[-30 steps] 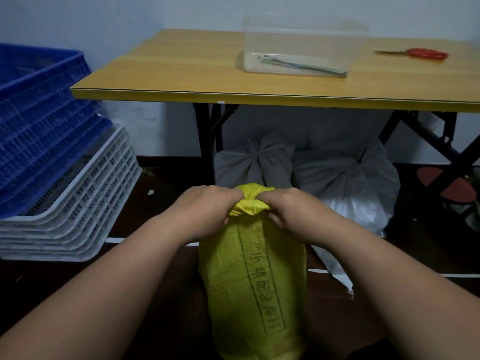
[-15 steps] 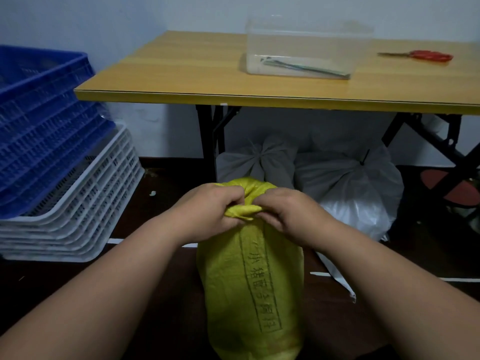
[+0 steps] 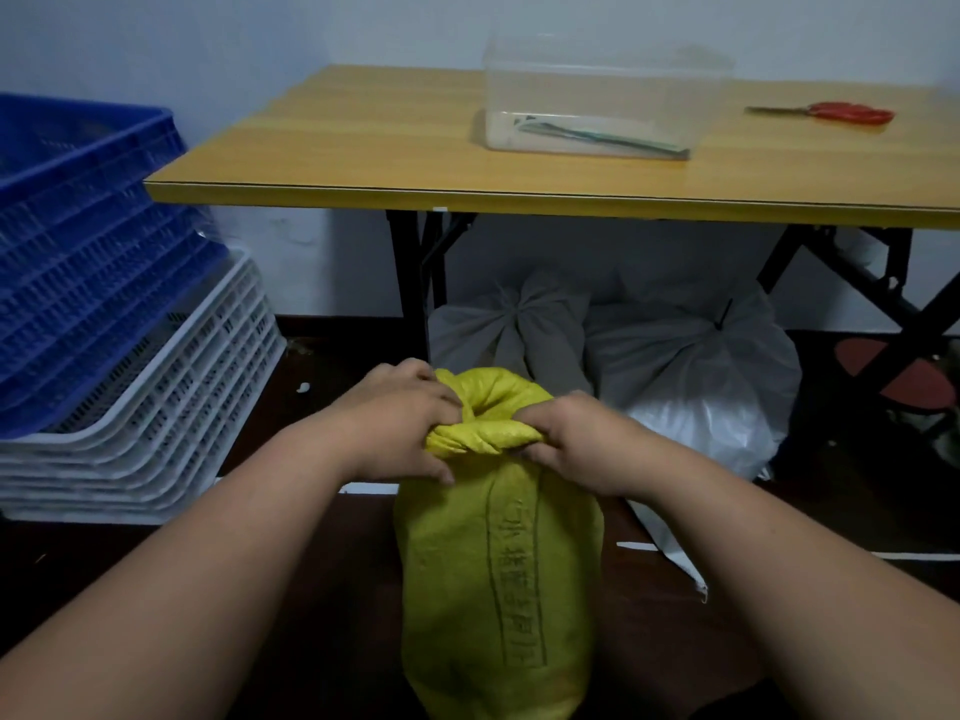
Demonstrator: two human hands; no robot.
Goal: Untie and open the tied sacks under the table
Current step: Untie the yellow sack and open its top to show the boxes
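- Yellow sack [image 3: 498, 563] upright on the dark floor [image 3: 156, 563], in front of the table's near edge, between the two forearms, printed strip down its front.
- Knot [image 3: 483, 436] at the sack's top still tied: a twisted roll of yellow cloth lying crosswise, with a puffed fold of the mouth rising behind it.
- Left hand [image 3: 400, 423] at the knot's left end, fingers curled over the twisted cloth and gripping it, thumb low against the sack's shoulder.
- Right hand [image 3: 576, 441] at the knot's right end, fingers curled and pinching the roll of cloth.
- Both hands level with each other, knot between them, sack body hanging below.
- Under the table [image 3: 363, 148], behind the yellow sack: grey sack [image 3: 514, 330] gathered at its top on the left, white sack [image 3: 691, 371] with a dark tie on the right, touching each other.
- On the tabletop: clear plastic box [image 3: 597, 96] near the middle with flat items inside, red-handled scissors [image 3: 831, 112] toward the right far edge.
- At the left, on the floor: blue crates [image 3: 78, 241] stacked on white crates [image 3: 156, 407].
- Red stool [image 3: 893, 371] at the far right, beside the table's black legs.
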